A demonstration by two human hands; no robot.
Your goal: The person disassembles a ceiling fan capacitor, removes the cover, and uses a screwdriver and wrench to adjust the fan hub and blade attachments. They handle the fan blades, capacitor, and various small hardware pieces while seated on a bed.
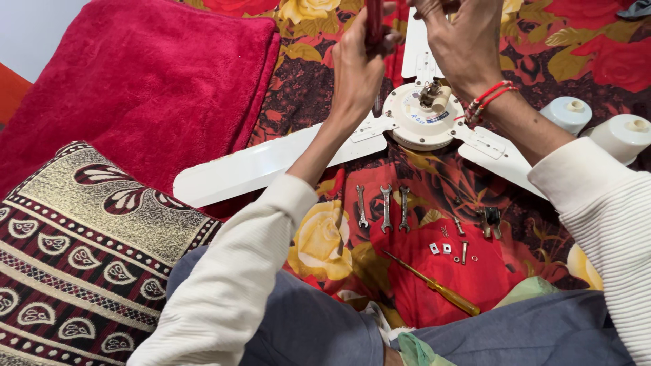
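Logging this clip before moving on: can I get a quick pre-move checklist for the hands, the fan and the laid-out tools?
1. Left hand has a firm grip on the red-handled tool: ok, fingers wrap it.
2. Right hand contents: cannot tell, fingertips leave the frame.
3. White ceiling fan motor hub lies flat on the floral cloth: ok.
4. Three steel spanners lined up below the hub: ok.
5. Yellow-handled screwdriver lies apart from both hands: ok.
6. Small loose screws and nuts grouped together: ok, count cannot tell.
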